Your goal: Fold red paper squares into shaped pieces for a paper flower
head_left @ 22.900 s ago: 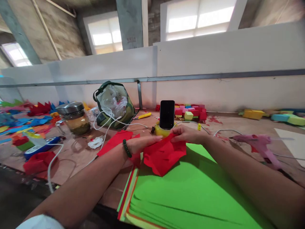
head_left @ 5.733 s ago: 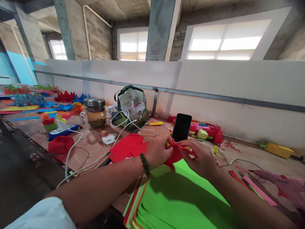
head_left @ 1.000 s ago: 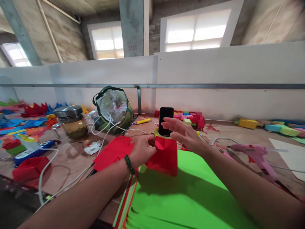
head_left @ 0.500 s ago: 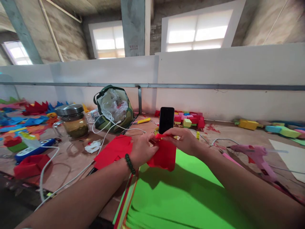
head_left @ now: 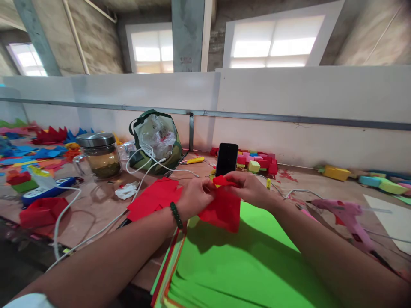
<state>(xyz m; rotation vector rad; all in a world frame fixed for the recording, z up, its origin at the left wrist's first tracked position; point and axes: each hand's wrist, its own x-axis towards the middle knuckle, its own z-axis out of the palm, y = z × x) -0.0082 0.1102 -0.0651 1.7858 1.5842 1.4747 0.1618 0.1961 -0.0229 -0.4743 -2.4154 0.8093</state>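
Both hands grip a red sheet (head_left: 224, 210), which looks like felt or foam, at its upper edge. My left hand (head_left: 196, 197) pinches its upper left side, and a dark bead bracelet circles that wrist. With bent fingers, my right hand (head_left: 252, 188) holds the upper right, where a flap of the red material is folded over. Below hangs the sheet's loose part, above a stack of green sheets (head_left: 257, 261). Several red pieces (head_left: 154, 197) lie left of my left hand. A dark phone (head_left: 227, 158) stands upright just behind the hands.
On the right lies a pink glue gun (head_left: 345, 214). To the left are a glass jar of tea (head_left: 104, 160), a camouflage bag (head_left: 156, 143), white cables, a blue power strip (head_left: 48, 190) and a red folded piece (head_left: 43, 214). A yellow cutter (head_left: 194, 160) and small coloured blocks (head_left: 260, 160) sit behind.
The top of the red sheet is now folded over further, with a larger flap showing between the fingers. Its lower corner swings slightly right. The camera view has shifted a little.
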